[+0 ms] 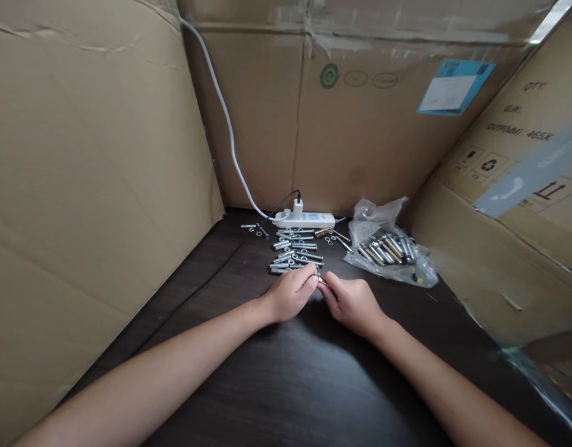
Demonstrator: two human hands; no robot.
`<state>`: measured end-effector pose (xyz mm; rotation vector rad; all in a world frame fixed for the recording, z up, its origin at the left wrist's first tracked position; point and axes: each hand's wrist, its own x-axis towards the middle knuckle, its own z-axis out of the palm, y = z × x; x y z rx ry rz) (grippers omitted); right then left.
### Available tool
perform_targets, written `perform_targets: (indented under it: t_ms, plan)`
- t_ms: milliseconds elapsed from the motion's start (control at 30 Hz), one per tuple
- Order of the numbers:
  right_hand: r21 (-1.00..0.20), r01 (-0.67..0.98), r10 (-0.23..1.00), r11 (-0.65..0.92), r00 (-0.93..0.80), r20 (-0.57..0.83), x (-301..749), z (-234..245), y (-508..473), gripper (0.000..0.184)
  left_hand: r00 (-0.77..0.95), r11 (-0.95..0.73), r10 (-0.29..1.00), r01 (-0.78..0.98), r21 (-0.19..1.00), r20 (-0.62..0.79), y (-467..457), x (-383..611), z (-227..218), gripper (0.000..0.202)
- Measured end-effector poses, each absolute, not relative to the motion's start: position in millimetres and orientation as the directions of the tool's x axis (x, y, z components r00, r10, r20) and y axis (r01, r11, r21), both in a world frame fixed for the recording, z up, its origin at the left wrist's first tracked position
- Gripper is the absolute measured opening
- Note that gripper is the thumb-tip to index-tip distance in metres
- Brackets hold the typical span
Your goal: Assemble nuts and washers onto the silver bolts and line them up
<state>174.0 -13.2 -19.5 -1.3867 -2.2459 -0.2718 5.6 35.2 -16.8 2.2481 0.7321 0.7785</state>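
Note:
In front of the rows of metal parts, my left hand (291, 294) and my right hand (354, 304) meet with their fingers closed. Between the fingertips shows a small piece of a shiny metal bolt (320, 280), gripped from both sides. Most of this bolt is hidden by the fingers. Just beyond the hands lie several bolts with sleeves (297, 248), set out in rows with loose nuts and washers among them. To the right, a clear plastic bag (376, 214) lies open with several expansion bolts (387, 249) on it.
A white power strip (308, 220) with a charger (298, 209) stands at the back. Its white cable (225, 112) climbs the cardboard, while a black cable (192, 295) crosses the dark table (286, 391). Cardboard walls (104, 155) enclose three sides. Loose washers (329, 240) lie near the bag.

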Motion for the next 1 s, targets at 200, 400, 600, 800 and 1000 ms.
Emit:
perform_targets:
  t_ms: [200,400,600,800,1000]
  plan:
    - [-0.270,0.832,0.847,0.485,-0.369,0.383,173.8,-14.7,-16.0,0.016,0.668,-0.728,0.638,0.359,0.584,0.384,35.5,2.6,-12.4,0.013]
    - [-0.287,0.861,0.845,0.420,-0.254,0.471,200.5,-10.0,-2.9,0.018,0.669,-0.709,0.660,0.405,0.577,0.342,33.7,0.9,-10.5,0.014]
    - [-0.224,0.971,0.818,-0.086,0.198,0.539,272.1,-22.6,21.3,0.028,0.732,-0.739,0.610,0.387,0.551,0.303,33.1,0.3,-9.9,0.014]
    - [-0.194,0.954,0.767,-0.227,0.298,0.569,308.0,-37.4,27.2,0.030,0.750,-0.751,0.589,0.371,0.546,0.302,32.9,0.1,-9.6,0.017]
    - [-0.226,0.953,0.754,-0.201,0.297,0.586,317.4,-42.0,28.9,0.020,0.740,-0.741,0.604,0.386,0.549,0.295,32.1,0.1,-9.6,0.020]
